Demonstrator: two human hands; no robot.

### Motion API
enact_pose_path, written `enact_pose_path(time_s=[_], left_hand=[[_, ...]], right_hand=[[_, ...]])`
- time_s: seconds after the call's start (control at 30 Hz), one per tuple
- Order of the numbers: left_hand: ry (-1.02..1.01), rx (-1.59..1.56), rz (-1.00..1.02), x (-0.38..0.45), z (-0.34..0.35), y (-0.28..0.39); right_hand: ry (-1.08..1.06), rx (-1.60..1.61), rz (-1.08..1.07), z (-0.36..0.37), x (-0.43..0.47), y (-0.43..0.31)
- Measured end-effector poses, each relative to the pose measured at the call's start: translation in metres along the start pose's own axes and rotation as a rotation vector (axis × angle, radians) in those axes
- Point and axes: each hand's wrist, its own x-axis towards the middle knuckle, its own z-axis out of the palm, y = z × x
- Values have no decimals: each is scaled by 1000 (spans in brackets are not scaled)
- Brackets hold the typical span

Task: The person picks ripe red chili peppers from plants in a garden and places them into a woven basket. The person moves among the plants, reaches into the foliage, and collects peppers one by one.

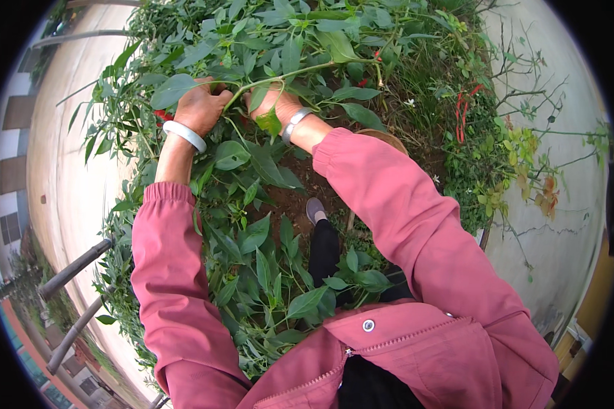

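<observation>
Both my hands reach into leafy pepper plants [256, 230] bearing red chili peppers. My left hand [202, 107], with a pale bangle [184, 135] at the wrist, has its fingers curled beside a green stem; what lies inside them is hidden. A red pepper [163, 115] shows just left of that wrist. My right hand [273, 105], with a silver-coloured bracelet [295, 124], is partly covered by leaves and a green branch [286, 76] that slants up to the right. Its fingertips are hidden among the foliage. A yellow-green leaf [269, 122] hangs in front of it.
The rim of a round brown container [384, 138] shows beneath my right forearm. Wooden poles [77, 268] jut out at the left. A thin shrub with bare twigs [527, 94] and red ribbon [461, 115] stands at the right, beside concrete paving [552, 245]. My shoe [315, 208] rests on soil.
</observation>
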Motion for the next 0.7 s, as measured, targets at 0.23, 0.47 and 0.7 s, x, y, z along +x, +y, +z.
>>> enact_pose_path(time_s=[0.23, 0.47, 0.7], left_hand=[[72, -198, -14, 4, 0, -11], [-40, -285, -52, 4, -9, -6], [-72, -54, -41, 7, -2, -1]], right_hand=[[85, 40, -119, -12, -3, -2], [-279, -25, 16, -46, -16, -16], [-22, 171, -200, -8, 4, 9]])
